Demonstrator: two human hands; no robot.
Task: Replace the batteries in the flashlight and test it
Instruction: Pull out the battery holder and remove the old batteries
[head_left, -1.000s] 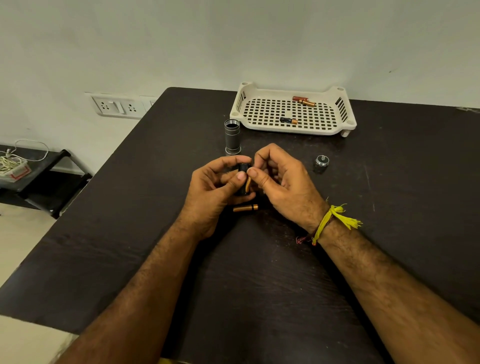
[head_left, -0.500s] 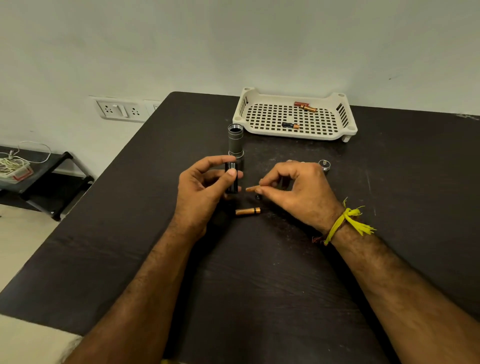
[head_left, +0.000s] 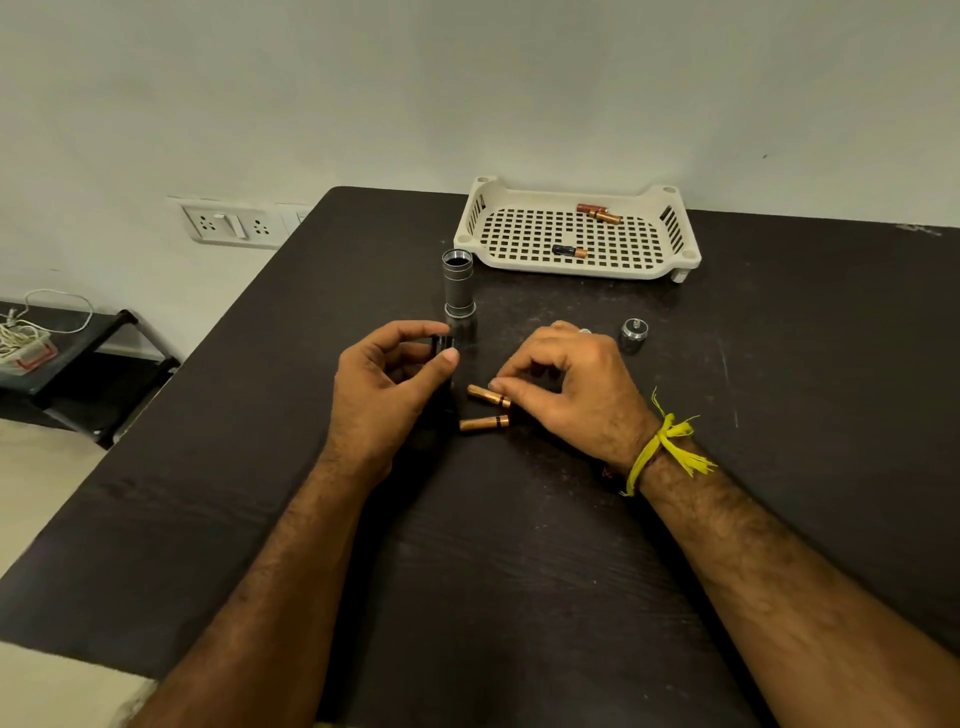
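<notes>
Flashlight body (head_left: 458, 286) open, I note: left hand (head_left: 387, 384) grips battery holder (head_left: 443, 347), right hand (head_left: 566, 384) pinches 1 battery (head_left: 487, 397); reloading, reassembly, testing remain.

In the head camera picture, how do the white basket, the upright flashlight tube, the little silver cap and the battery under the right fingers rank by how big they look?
1. White basket, by far the largest.
2. Flashlight tube.
3. Battery at the right hand.
4. Silver cap.
The last two look close; the battery lies nearer the camera, so that order is unsure.
</notes>
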